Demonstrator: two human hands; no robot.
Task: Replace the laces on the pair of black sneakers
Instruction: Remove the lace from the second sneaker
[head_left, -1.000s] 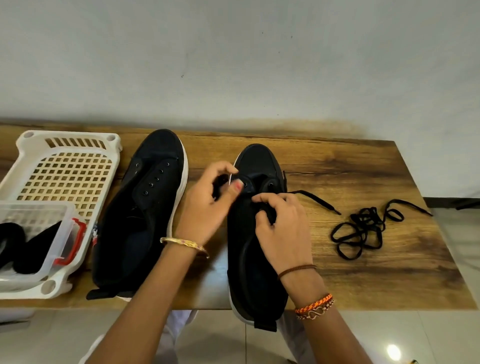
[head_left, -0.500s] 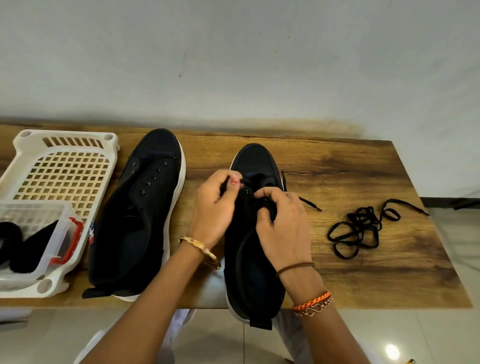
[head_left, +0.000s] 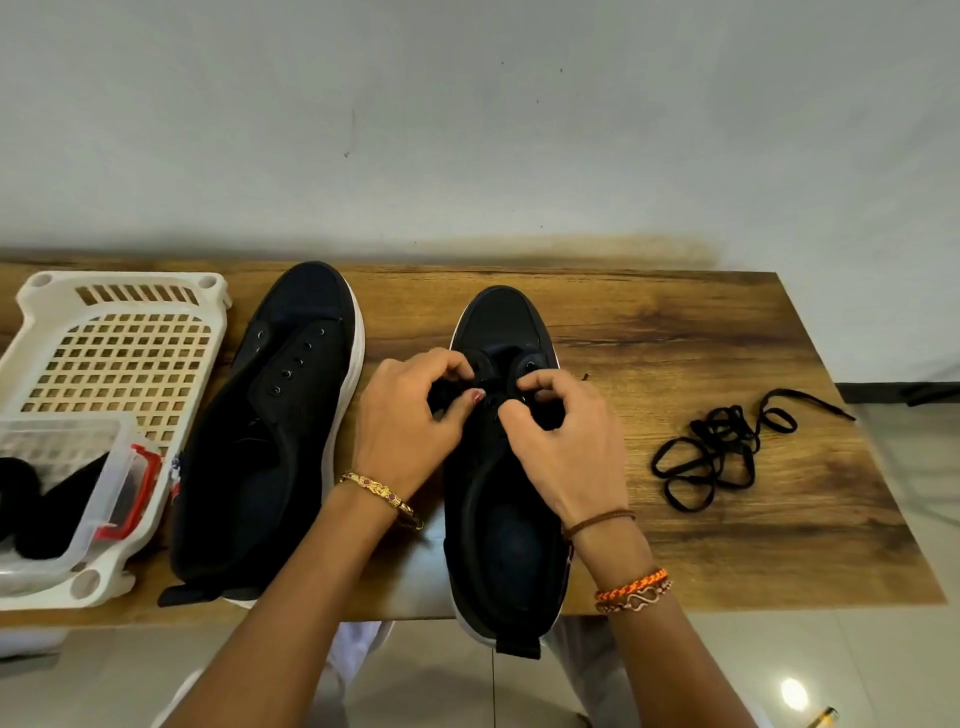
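Note:
Two black sneakers with white soles lie on a wooden table (head_left: 675, 322), toes away from me. The left sneaker (head_left: 270, 441) has bare eyelets and no lace. Over the eyelet area of the right sneaker (head_left: 501, 519), both my hands work close together. My left hand (head_left: 410, 421) pinches black lace or flap material at the left eyelet row. My right hand (head_left: 566, 436) pinches the lace at the right row. Only the lace's tip (head_left: 585, 376) shows past my right knuckles. A loose black lace (head_left: 717, 447) lies coiled on the table to the right.
A white plastic basket (head_left: 104, 374) stands at the table's left end. In it sits a clear box (head_left: 67, 493) with a red latch, holding something black. The wall runs right behind the table. Tiled floor lies below the front edge.
The lace end that trailed right of the sneaker has been drawn in until only its tip shows. Both hands have closed in over the eyelets.

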